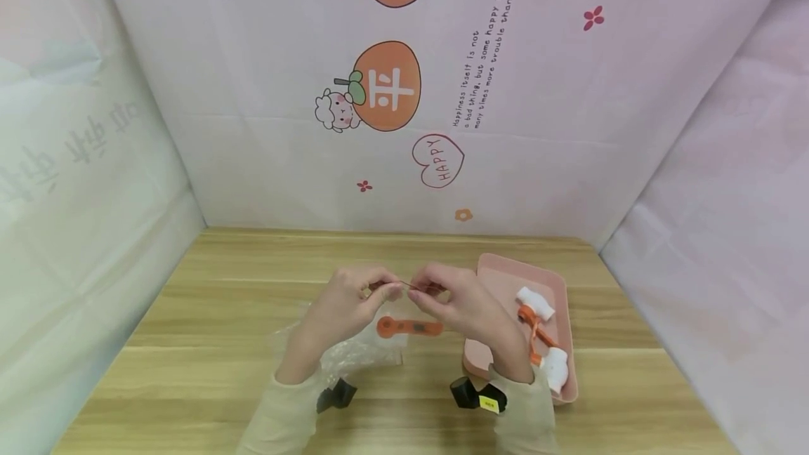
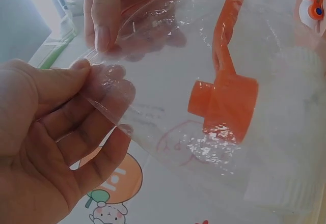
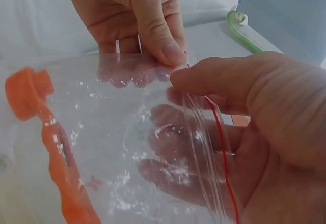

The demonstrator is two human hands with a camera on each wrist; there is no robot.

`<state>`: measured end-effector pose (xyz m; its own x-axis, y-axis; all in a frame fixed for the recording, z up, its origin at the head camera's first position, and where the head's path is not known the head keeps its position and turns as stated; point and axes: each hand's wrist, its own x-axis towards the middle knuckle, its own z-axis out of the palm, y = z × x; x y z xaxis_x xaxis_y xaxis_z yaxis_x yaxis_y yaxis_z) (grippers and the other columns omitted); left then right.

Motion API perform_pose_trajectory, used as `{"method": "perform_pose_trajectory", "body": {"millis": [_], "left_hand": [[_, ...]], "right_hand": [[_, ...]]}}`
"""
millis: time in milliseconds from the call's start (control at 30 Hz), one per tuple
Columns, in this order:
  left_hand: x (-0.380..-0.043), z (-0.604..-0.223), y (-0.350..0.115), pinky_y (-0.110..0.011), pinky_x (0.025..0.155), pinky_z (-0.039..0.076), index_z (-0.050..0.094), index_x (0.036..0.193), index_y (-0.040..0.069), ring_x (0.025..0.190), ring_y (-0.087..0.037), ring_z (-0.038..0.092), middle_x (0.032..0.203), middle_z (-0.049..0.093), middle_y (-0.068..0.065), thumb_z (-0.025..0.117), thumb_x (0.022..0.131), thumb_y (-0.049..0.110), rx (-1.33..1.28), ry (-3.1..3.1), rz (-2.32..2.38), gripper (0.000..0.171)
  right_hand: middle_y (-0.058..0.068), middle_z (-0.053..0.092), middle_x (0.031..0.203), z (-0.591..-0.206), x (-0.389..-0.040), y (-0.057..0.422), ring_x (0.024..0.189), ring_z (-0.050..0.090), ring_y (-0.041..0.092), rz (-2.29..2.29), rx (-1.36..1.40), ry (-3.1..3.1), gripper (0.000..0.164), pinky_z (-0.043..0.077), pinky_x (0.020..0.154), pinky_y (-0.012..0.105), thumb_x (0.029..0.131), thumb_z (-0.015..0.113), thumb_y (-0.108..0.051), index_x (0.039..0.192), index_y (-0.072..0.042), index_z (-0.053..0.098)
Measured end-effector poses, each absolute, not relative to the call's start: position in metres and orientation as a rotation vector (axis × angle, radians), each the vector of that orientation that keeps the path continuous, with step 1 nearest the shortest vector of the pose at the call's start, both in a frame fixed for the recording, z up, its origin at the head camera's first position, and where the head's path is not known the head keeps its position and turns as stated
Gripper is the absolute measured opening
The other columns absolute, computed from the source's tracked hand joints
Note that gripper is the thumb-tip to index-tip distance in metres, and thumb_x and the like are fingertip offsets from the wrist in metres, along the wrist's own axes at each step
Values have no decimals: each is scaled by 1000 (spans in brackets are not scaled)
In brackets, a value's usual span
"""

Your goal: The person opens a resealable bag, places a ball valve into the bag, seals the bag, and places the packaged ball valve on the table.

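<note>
Left hand (image 1: 344,300) pinches a clear zip bag (image 3: 127,158) between thumb and fingers; right hand (image 1: 464,297) pinches it alongside, near the red seal line, its other fingers behind the film. An orange round-headed tool (image 1: 413,328) shows inside the bag. Pink tray (image 1: 568,328) lies close right. The tabletop (image 1: 164,343) extends well left of the hands; its far edge meets a printed backdrop (image 1: 537,174).

Clear, red-striped bag (image 3: 122,137), orange tool (image 2: 229,94) inside

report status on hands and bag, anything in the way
Left hand and right hand pinching bag by its edge. Orange piece visible through it. Nothing seen in the way.
</note>
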<state>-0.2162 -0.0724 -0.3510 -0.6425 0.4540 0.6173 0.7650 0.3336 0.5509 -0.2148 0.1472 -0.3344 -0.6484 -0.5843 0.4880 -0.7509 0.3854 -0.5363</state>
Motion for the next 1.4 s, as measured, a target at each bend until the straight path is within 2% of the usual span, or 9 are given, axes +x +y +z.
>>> {"method": "perform_pose_trajectory", "body": {"millis": [400, 567, 767, 1033, 1200, 1400], "left_hand": [[-212, -347, -76, -16, 60, 48, 72, 93, 10, 67, -1, 55, 81, 73, 1, 65, 94, 11, -1127, -2216, -1184, 7], [-211, -345, -77, -17, 58, 48, 72, 94, 11, 67, -3, 59, 81, 73, 1, 64, 95, 13, -1132, -2234, -1196, 8], [-211, -345, -79, -18, 56, 47, 72, 93, 13, 66, 0, 56, 79, 71, 4, 65, 95, 12, -1137, -2233, -1199, 7], [-212, -347, -78, -15, 52, 43, 71, 88, 14, 63, 1, 53, 74, 68, 6, 65, 94, 11, -1158, -2218, -1224, 9], [-213, -348, -77, -16, 55, 46, 71, 89, 11, 65, 1, 56, 76, 70, 4, 65, 94, 11, -1165, -2190, -1201, 8], [-216, -351, -78, -14, 53, 41, 71, 90, 12, 64, 0, 54, 75, 70, 3, 66, 92, 6, -1184, -2120, -1197, 9]], "right_hand": [[-4, 71, 86, -330, -215, 140, 78, 65, 3, 1131, 1246, -2398, 6, 56, 70, 21, 95, 65, -10, 94, -15, 68], [-2, 70, 82, -334, -216, 138, 73, 63, 3, 1090, 1301, -2313, 9, 54, 65, 17, 93, 66, -4, 93, -12, 69], [-2, 69, 79, -335, -217, 136, 68, 61, 3, 1055, 1364, -2211, 13, 51, 63, 13, 90, 66, 2, 92, -10, 68], [-1, 69, 79, -334, -214, 138, 69, 61, 0, 1011, 1354, -2265, 6, 51, 64, 12, 94, 64, -5, 92, -9, 68], [-1, 70, 79, -333, -214, 140, 70, 63, 1, 1012, 1346, -2293, 10, 52, 65, 13, 90, 65, 1, 90, -9, 67], [0, 70, 80, -331, -212, 143, 72, 65, 2, 1023, 1348, -2303, 10, 53, 67, 14, 90, 64, 1, 92, -8, 67]]}}
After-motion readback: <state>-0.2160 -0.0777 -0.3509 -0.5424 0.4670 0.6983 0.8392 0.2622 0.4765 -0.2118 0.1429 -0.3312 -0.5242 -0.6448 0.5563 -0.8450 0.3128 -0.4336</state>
